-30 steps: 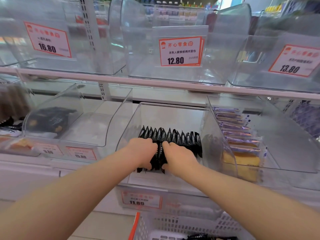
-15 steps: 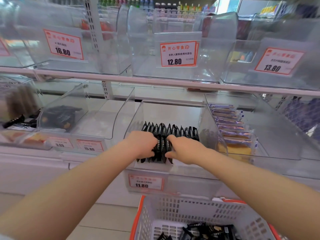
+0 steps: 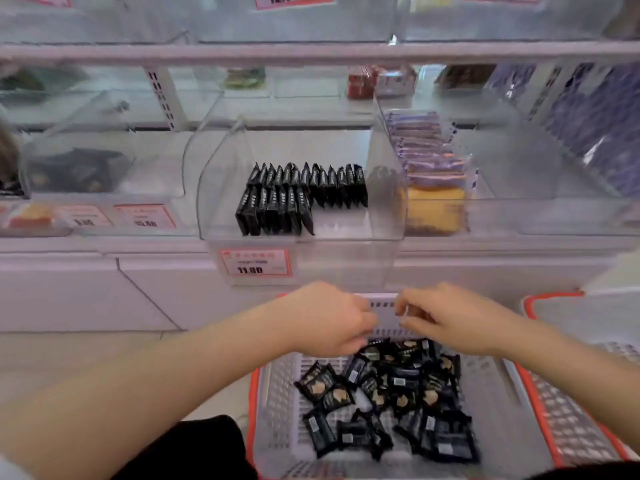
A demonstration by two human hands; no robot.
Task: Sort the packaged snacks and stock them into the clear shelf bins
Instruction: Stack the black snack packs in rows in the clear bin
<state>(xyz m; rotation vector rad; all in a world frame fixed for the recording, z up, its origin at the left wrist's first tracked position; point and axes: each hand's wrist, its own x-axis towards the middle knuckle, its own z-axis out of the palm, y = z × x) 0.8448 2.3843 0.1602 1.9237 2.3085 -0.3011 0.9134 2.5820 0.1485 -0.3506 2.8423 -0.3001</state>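
Note:
Black snack packets [image 3: 301, 192] stand on edge in two rows inside the middle clear bin [image 3: 388, 233]; the front row fills only its left half. Below it, a white basket with an orange rim [image 3: 273, 403] holds several loose black packets [image 3: 398, 393]. My left hand [image 3: 329, 320] and my right hand [image 3: 446, 320] hover side by side over the basket's far edge, just above the packets. The fingers of both are loosely curled, and I see nothing in them. Neither hand touches the bin.
A price tag reading 11.80 [image 3: 254, 263] hangs on the bin's front. The bin to the right [image 3: 502, 216] holds purple packets and yellow cake. The left bin [image 3: 76, 171] holds dark packets. A second basket [image 3: 571, 417] sits at the right. A shelf rail [image 3: 311, 51] runs overhead.
Both hands have let go of the packets in the middle bin and dropped back to the basket. My view has tilted down, so the whole basket now shows.

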